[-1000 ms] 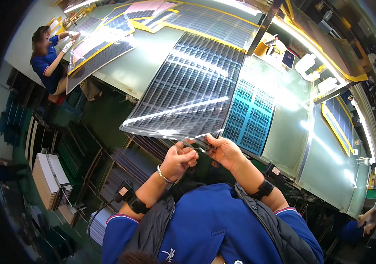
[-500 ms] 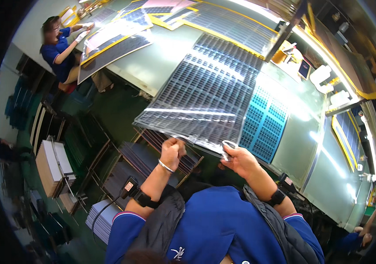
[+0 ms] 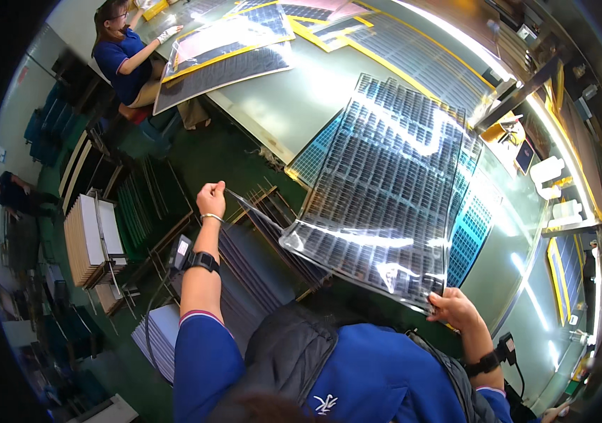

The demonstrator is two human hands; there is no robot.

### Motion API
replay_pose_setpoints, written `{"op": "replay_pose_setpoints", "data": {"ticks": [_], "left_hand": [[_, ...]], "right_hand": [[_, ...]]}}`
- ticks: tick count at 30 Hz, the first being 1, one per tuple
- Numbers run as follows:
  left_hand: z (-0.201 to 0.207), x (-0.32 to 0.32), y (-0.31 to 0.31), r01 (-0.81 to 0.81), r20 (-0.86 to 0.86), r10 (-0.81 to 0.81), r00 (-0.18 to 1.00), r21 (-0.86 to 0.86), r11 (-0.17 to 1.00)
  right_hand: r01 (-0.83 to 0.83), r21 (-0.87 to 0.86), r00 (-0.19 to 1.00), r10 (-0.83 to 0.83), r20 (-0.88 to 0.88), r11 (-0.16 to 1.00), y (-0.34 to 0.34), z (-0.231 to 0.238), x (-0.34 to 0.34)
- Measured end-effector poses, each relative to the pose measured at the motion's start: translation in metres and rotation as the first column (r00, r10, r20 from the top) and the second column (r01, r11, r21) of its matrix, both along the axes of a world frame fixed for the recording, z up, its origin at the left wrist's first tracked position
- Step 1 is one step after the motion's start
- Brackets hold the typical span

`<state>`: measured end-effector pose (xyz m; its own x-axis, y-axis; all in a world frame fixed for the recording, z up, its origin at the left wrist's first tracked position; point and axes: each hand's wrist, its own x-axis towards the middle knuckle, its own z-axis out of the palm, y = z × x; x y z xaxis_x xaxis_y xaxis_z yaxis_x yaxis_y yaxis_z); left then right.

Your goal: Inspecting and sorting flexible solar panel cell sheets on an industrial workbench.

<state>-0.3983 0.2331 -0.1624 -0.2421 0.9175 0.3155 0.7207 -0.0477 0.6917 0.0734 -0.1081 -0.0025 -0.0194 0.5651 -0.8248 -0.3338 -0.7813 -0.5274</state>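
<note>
A large, glossy transparent film sheet with a dark grid pattern [image 3: 385,176] slopes from the table toward me, its near edge overhanging the table. My right hand [image 3: 456,308] pinches its near right corner between thumb and fingers. Out to the left, my left hand [image 3: 210,200] is closed on the tip of a thin clear film [image 3: 258,213] that stretches toward the sheet's near left corner. Whether this is a separate layer or part of the same sheet I cannot tell. Beneath lies a blue gridded panel [image 3: 471,236], showing at both sides of the dark sheet.
Yellow-edged films [image 3: 414,53] cover the far side of the glass-topped table [image 3: 262,116]. Another person [image 3: 124,60] in white gloves works at the far left. Racks of stacked boards [image 3: 96,233] stand left on the floor. White bottles [image 3: 548,169] are at the right.
My hands have spread apart, the left going left and up, the right moving right and down. The film's near edge has shifted right, uncovering blue panel on its left side.
</note>
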Motion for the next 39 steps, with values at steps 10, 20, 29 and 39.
{"op": "replay_pose_setpoints", "data": {"ticks": [10,20,29,39], "left_hand": [[0.009,-0.036,0.082,-0.699,-0.11,0.692,0.714,-0.057,0.713],[-0.123,0.089,0.101,-0.383,0.726,0.599,0.337,-0.476,0.792],[-0.067,0.141,0.056,0.487,0.768,0.429,0.476,-0.636,0.599],[-0.045,0.082,-0.03,0.451,0.87,0.332,0.364,-0.477,0.754]], "right_hand": [[0.043,-0.069,0.989,-0.033,0.144,0.997,-0.029,-0.001,0.025],[0.423,-0.113,0.905,-0.413,0.105,0.899,-0.054,-0.027,0.004],[0.543,-0.03,0.839,-0.542,0.044,0.839,-0.08,-0.045,-0.007],[0.603,0.038,0.793,-0.595,-0.13,0.797,-0.097,-0.062,-0.009]]}}
